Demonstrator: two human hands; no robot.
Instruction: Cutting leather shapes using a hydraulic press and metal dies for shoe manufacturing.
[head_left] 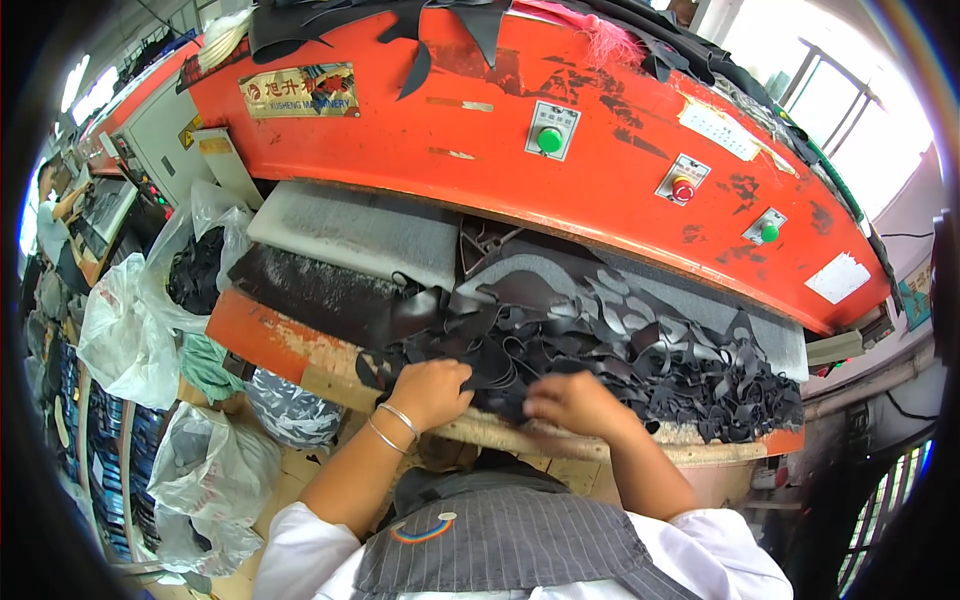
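Note:
At the front edge of the press bed, my left hand [432, 393], with silver bangles at its wrist, has its fingers curled at the side of some black leather pieces [492, 366]. What those fingers grip, if anything, is hidden. My right hand [578, 404] is bent inward over the same edge, next to the pieces, its fingertips smeared by motion. Behind and to the right spreads a heap of black cut leather scraps [725, 385]. A dark leather sheet with cut-out holes [530, 285] lies farther back, with a metal cutting die [484, 246] near it.
An orange press beam [400, 150] with green buttons [550, 140] and a red button [683, 189] spans above the bed. Pale cutting pads [350, 228] lie beneath it. Plastic bags [125, 325] and a patterned bundle [293, 408] stand at left. Leather hangs over the beam's top.

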